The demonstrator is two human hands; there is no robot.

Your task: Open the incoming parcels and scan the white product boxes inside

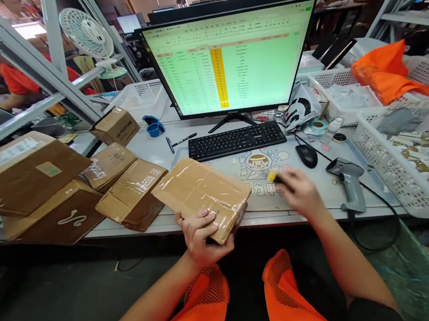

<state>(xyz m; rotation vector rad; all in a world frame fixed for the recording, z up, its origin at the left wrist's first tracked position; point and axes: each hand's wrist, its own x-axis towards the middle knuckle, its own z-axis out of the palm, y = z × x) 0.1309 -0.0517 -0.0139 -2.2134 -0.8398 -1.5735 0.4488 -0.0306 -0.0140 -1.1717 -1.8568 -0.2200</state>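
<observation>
My left hand (201, 234) grips a taped brown cardboard box (202, 193) by its near side, tilted at the desk's front edge. To the right of it, my right hand (300, 192) is closed around a small black-and-yellow tool (274, 177), blurred, its kind unclear. That hand hovers over a printed desk mat (258, 184). Left of the held box stand several more cartons, among them a taped carton (132, 192) close beside it and a larger carton (25, 174) with a white label. What lies under the held box is hidden.
Behind the hands are a keyboard (236, 141), a monitor (226, 63) and a mouse (306, 155). A corded barcode scanner (348, 182) stands at right, near a white basket (398, 162) of small bottles. A blue tape holder (153, 127) and a pen (185, 138) lie left. Metal posts frame the left side.
</observation>
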